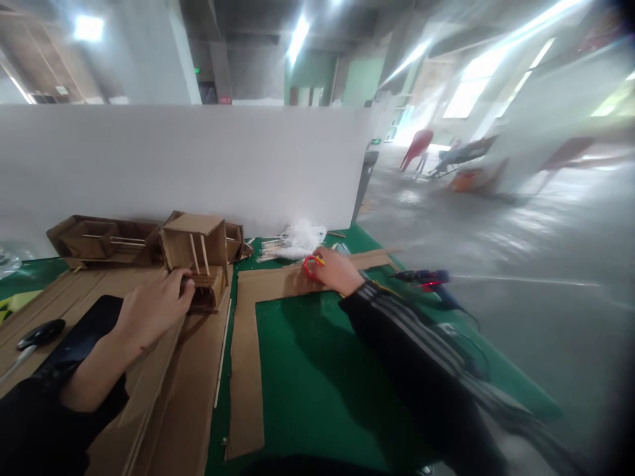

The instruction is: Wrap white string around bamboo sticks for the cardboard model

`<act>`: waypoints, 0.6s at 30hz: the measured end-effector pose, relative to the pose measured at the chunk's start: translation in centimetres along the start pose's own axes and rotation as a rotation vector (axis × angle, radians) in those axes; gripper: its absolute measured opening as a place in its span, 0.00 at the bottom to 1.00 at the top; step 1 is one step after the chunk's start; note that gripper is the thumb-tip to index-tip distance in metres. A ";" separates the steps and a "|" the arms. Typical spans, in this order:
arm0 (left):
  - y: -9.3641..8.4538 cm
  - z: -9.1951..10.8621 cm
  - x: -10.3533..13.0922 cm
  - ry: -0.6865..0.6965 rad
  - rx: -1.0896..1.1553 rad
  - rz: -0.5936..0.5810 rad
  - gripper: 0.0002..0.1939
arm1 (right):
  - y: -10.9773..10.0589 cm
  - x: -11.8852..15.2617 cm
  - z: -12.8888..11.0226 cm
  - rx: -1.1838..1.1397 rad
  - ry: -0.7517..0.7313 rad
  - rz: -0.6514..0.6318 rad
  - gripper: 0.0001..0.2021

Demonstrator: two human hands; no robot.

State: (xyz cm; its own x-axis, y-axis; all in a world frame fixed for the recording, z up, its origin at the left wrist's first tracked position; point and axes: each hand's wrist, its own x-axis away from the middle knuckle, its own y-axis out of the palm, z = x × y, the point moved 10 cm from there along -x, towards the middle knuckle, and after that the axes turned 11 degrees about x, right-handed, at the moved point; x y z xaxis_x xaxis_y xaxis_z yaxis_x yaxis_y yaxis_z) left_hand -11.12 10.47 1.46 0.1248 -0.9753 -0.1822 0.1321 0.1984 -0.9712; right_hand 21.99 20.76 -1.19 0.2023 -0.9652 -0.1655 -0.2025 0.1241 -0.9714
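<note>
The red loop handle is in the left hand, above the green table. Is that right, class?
The hand is wrong: the head view shows the red loop handle in the right hand, above the green table. The left hand is at the cardboard structure.

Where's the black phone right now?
In the head view, the phone lies at left on the cardboard, partly hidden by the left hand's wrist.

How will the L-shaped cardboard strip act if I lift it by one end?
The L-shaped cardboard strip looks thin and flat, so probably light. Its long, narrow legs would likely sag or twist, and the corner where they meet may crease.
</note>
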 end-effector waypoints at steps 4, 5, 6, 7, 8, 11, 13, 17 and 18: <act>-0.7 0.1 -0.1 -0.022 -0.021 0.061 0.22 | 2.0 -6.0 -0.9 0.095 0.068 -0.002 0.29; -0.8 0.1 -0.2 -0.018 -0.029 0.075 0.22 | 2.6 -7.3 -1.1 0.112 0.072 -0.014 0.34; -0.8 0.2 -0.2 -0.011 -0.039 0.083 0.22 | 3.2 -8.4 -1.2 0.128 0.076 -0.028 0.40; -0.7 0.3 -0.3 -0.004 -0.048 0.084 0.22 | 3.7 -9.4 -1.2 0.144 0.077 -0.046 0.45; -0.6 0.4 -0.2 0.006 -0.053 0.079 0.22 | 4.2 -10.4 -1.1 0.159 0.075 -0.067 0.50; -0.2 0.8 0.1 0.032 -0.042 0.061 0.23 | 5.5 -12.6 -0.9 0.200 0.033 -0.132 0.47; 0.0 0.8 0.4 0.018 -0.030 0.049 0.24 | 6.2 -13.5 -0.8 0.220 -0.012 -0.159 0.30; 0.3 0.8 1.2 -0.018 -0.003 0.001 0.31 | 6.8 -14.3 -0.6 0.248 -0.063 -0.148 0.15; 0.3 0.8 1.5 -0.015 0.002 -0.005 0.31 | 6.9 -14.4 -0.5 0.250 -0.068 -0.135 0.16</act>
State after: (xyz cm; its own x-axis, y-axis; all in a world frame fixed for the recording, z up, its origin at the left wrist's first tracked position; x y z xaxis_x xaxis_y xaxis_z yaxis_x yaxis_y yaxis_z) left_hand -10.08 9.16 1.06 0.1389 -0.9747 -0.1750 0.1351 0.1937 -0.9717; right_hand 17.25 35.38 -5.42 0.2771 -0.9602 -0.0347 0.0714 0.0565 -0.9958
